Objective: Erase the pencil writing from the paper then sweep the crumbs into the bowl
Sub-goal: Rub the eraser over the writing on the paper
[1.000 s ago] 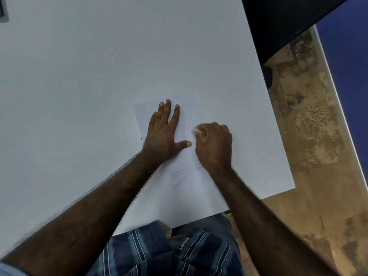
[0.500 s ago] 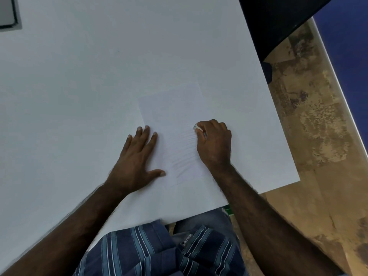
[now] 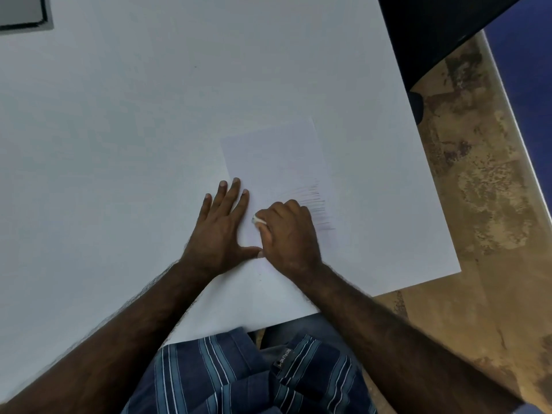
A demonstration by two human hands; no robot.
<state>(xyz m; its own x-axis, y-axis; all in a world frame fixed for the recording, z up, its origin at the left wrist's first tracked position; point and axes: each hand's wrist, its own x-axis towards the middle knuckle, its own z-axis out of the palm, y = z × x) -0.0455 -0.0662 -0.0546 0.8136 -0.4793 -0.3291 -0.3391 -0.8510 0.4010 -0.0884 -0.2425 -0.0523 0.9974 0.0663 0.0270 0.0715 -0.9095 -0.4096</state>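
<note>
paper [image 3: 274,162] long axis runs away

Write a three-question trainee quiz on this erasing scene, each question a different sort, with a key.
1. True or false: the left hand lies flat, fingers straight, at the left edge of the white paper sheet.
2. The right hand grips: A) a pencil B) a small white eraser C) a bowl
3. Fill in: grey pencil lines still show to the ____ of the right hand.

Key: 1 true; 2 B; 3 right
</note>
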